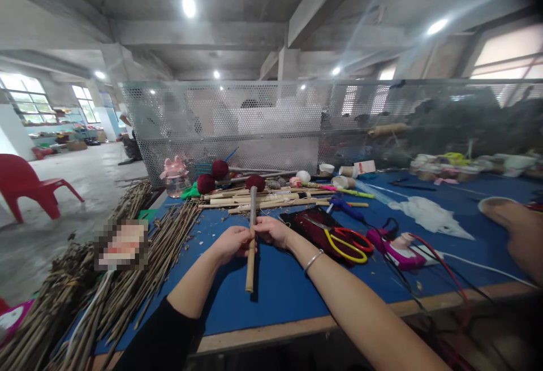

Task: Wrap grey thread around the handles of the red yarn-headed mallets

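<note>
Red chair (24, 180), grey floor (97, 170), windows (29, 98): left of perforated screen (254, 135) | lit ceiling lamps (189, 7): above screen

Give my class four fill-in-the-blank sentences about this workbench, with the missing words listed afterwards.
The left hand and right hand hold one stick topped by a dark ____ ball.
A silver bracelet circles the ____ wrist.
One handle of the scissors is red, the other ____.
The colour of the tabletop is ____.
Missing words: red; right; yellow; blue.
</note>
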The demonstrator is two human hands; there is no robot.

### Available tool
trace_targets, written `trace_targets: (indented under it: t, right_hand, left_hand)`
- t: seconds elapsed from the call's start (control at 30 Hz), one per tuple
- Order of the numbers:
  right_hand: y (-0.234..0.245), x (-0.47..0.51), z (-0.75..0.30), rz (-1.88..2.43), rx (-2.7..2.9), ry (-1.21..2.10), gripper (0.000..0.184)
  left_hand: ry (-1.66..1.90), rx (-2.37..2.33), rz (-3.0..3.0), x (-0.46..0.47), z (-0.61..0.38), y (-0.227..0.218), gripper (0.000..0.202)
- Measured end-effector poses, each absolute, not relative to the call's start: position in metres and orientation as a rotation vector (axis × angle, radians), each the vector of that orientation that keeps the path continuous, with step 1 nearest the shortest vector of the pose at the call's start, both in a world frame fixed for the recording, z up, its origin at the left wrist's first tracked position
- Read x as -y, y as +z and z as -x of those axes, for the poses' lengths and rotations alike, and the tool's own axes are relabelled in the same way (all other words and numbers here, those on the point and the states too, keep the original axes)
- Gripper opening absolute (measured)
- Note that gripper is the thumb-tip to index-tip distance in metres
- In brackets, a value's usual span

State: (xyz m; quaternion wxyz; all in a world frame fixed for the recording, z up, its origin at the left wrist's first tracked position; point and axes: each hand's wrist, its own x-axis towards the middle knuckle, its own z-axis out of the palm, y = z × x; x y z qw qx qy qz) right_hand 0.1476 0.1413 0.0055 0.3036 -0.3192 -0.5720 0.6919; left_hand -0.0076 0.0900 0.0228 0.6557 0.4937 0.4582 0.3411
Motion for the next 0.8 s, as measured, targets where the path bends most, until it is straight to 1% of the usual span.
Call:
trace_targets:
  t: [0.13,0.33,0.47,0.7,0.8]
  right_hand:
    - [0.008,-0.139,-0.146,0.897,1.565,1.82,0.022]
    - [0.006,-0.139,-0.14,0.882,1.612,1.765,0.024]
    - [0.005,-0.138,-0.138,0.909,1.599,1.712,0.026]
    - [0.001,-0.142,-0.138,0.934,1.579,1.637,0.027]
    - [0.002,-0.142,-0.137,0.923,1.557,1.544,0.031]
  left_hand:
    - [0.848,-1.117,-1.029,-0.092,0.006,0.021,0.017]
    - [0.751,-1.091,-0.701,-0.093,-0.003,0.027,0.016]
    - [0.828,-1.09,-0.683,-0.093,-0.007,0.028,0.02]
    - [0.925,-1.129,-0.706,-0.097,-0.003,0.026,0.02]
    - [0.949,-1.129,-0.706,-0.097,-0.003,0.026,0.021]
